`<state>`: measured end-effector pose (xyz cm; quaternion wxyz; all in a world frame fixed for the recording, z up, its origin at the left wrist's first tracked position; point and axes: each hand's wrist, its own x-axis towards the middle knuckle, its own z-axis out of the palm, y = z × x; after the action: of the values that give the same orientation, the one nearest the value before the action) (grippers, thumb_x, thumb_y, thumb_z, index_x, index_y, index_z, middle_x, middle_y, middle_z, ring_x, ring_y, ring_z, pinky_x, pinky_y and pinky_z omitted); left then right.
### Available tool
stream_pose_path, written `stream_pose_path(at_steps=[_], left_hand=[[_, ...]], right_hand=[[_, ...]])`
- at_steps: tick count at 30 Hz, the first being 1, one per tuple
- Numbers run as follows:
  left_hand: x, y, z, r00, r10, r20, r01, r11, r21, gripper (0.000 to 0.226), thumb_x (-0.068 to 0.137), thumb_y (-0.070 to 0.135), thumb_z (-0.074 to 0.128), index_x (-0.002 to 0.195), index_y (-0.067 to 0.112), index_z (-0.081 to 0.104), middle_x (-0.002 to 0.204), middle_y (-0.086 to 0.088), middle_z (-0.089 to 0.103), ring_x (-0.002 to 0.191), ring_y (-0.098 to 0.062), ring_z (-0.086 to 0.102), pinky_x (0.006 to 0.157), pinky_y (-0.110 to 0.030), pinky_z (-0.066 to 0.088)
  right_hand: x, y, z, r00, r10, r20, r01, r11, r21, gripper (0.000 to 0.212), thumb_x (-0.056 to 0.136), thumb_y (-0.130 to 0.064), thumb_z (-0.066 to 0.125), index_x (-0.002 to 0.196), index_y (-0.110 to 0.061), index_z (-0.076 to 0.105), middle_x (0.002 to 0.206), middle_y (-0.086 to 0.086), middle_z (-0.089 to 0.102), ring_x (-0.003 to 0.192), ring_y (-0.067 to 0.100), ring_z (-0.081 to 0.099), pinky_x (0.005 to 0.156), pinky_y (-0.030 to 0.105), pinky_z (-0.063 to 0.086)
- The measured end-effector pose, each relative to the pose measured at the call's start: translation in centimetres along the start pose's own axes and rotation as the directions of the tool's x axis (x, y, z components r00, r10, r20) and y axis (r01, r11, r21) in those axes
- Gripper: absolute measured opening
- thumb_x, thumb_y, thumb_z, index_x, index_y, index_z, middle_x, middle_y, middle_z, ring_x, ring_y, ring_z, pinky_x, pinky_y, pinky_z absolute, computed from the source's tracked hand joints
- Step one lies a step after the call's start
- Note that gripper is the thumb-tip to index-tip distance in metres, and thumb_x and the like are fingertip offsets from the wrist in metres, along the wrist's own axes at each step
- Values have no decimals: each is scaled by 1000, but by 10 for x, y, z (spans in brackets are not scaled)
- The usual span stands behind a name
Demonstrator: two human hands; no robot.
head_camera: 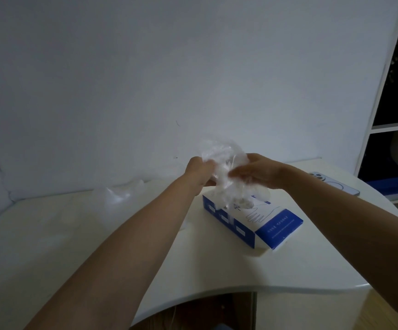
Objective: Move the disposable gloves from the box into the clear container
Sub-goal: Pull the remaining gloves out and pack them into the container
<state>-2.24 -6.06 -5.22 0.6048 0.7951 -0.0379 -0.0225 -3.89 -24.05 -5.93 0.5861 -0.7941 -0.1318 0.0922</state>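
Finding 1, hands. My left hand (199,169) is closed round the left side of a crumpled bundle of clear, thin plastic disposable gloves (224,160). My right hand (257,173) holds the same bundle from the right, thumb above and fingers below. The film veils the fingertips, so how firm that pinch is I judge and do not see.

Finding 2, task item. The gloves are in the air between both hands, directly above the far end of the blue and white rectangular cardboard box (252,220). A tail of film hangs from the bundle to the box top. Whether it has come free of the opening I cannot tell. The box lies flat on the white rounded desk (288,270), its long axis running from far left to near right.

Finding 3, governing relation. The only candidate for the clear container is a translucent glossy shape (119,195) on the desk to the left of the hands, near the wall and well apart from the box. It is too blurred to confirm. If that is the target, the bundle must travel left, and my left hand is the nearer.

Finding 4, risk. In my judgement the hanging tail may drag further gloves out or tip the light box.

Other items. A pale smartphone (336,184) lies face down at the right.
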Motion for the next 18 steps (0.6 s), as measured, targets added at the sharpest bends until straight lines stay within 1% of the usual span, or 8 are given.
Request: stream_pose_path(at_steps=[3,7,9,10,12,15,17,18], left_hand=[[2,-2,1,1000,-20,-6,19,999,-47,24,98,13,44,111,-6,51,96,-16,60,69,-22,61,67,-30,59],[11,-1,-5,968,54,-244,-50,998,25,25,100,15,39,103,3,62,103,-16,63,80,-28,62,74,-37,52],[15,-1,-11,935,106,-337,-93,994,56,34,101,15,35,103,1,66,107,-17,66,92,-32,64,78,-39,53],[15,-1,-13,925,126,-358,-119,992,43,35,102,16,34,99,2,66,99,-14,67,88,-30,64,78,-38,52],[16,0,-16,923,156,-351,-168,986,-4,34,103,16,31,89,9,62,78,-6,63,73,-23,59,74,-36,51],[13,-1,-15,949,125,-290,-164,980,-115,34,104,13,29,84,12,56,65,-5,55,56,-18,50,56,-30,45],[10,-3,-15,958,102,-268,-148,976,-160,34,104,12,28,85,11,55,64,-6,53,51,-18,47,50,-27,40],[9,-5,-16,961,90,-260,-138,976,-169,33,104,13,28,88,10,56,64,-6,53,51,-18,47,50,-27,39]], right_hand=[[-2,2,-5,995,-14,-95,14,1000,-6,21,93,-12,59,110,0,63,88,14,60,70,19,55,61,26,48],[-3,8,-12,970,47,-239,-55,998,-25,9,93,-5,57,96,2,59,77,14,52,63,16,47,61,28,42],[-5,10,-8,971,27,-236,-61,988,-138,8,89,-10,64,92,-4,61,73,6,56,62,13,49,60,23,44],[-5,11,-5,972,7,-236,-68,966,-248,8,87,-10,67,91,-7,61,76,4,58,64,13,51,60,22,44],[1,17,4,965,-49,-257,-83,874,-479,17,81,-4,70,92,-13,61,89,0,60,75,13,55,64,21,45],[7,27,19,969,-101,-225,-92,697,-711,18,81,-1,65,83,-19,63,87,-11,57,84,13,57,69,19,44],[10,34,29,979,-26,-204,-150,588,-795,9,87,-12,62,89,-13,70,89,-5,64,86,17,61,78,25,50],[12,36,35,979,42,-199,-190,543,-818,16,90,-20,60,97,-9,70,90,0,65,85,18,61,80,28,51]])
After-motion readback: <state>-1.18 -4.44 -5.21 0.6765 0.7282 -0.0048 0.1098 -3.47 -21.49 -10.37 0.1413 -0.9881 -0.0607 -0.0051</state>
